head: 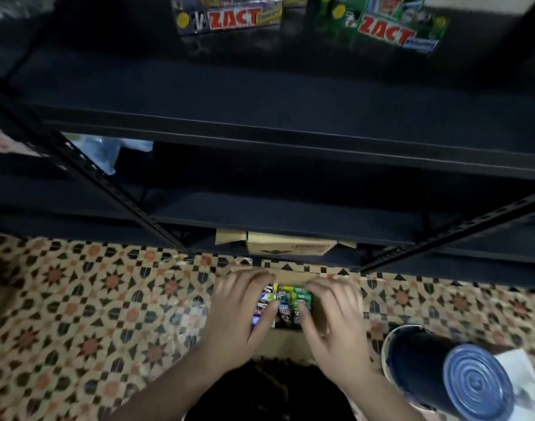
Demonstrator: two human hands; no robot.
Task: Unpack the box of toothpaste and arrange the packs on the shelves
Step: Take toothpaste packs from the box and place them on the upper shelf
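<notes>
Down at the floor, both hands are reaching into an open cardboard box (290, 344) that is sitting on the patterned tiles (93, 314). The left hand (242, 311) is curling its fingers over the far edge of the toothpaste packs (286, 305) standing inside, with its thumb pressing on them from the near side, so its grip is closing around the packs. The right hand (336, 323) is doing the same just beside it, thumb touching the green packs; motion blur is making it hard to be sure, but its grip seems to be holding them too. The packs are sitting between the two grips, inside the box. Beyond the grips, a second carton (290, 246) is lying under the lowest dark shelf (290, 217). Well above, on a higher shelf (260, 95), black ZACT packs (229, 16) and green ZACT packs (387, 22) are standing side by side. Right of the right grip, a dark cylindrical container (448, 369) is standing on the tiles
</notes>
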